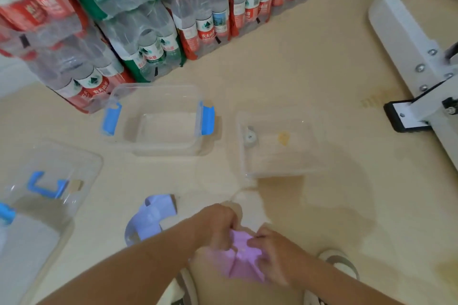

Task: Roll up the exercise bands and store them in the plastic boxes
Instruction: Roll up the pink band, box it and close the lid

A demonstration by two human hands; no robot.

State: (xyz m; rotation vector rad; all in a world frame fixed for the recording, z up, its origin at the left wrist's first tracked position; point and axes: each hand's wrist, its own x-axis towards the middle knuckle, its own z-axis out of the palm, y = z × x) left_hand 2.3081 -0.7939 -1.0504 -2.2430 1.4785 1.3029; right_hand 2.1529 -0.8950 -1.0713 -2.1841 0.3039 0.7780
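While the head camera looks down at the floor (pixel 309 77), I see both my hands bunched together low in the frame, working a pink exercise band (pixel 241 259). My left hand (pixel 218 224) has its fingers (pixel 224 242) curled closed on the upper left part of the band, and my right hand (pixel 271 251) has its fingers (pixel 255 242) pinched shut on the band's top right edge, so the band is crumpled between the two, held just above the floor. Motion blur softens the band, so I cannot tell how far it is rolled.

A lilac exercise band (pixel 152 218) lies loose on the floor just left of my left forearm, folded over itself in a rough loop. Ahead of it stands an open clear plastic box with blue clips (pixel 158 121), upright, with nothing visible inside. To its right, near but apart, sits a second clear plastic box (pixel 280 143); a small grey item and a yellowish spot show at its bottom, too blurred to identify. At the far left edge a clear lid with a blue handle (pixel 49 183) rests tilted over another container.

Shrink-wrapped packs of water bottles (pixel 138 20) are stacked behind the boxes. A white metal frame (pixel 406 39) stands at the right.
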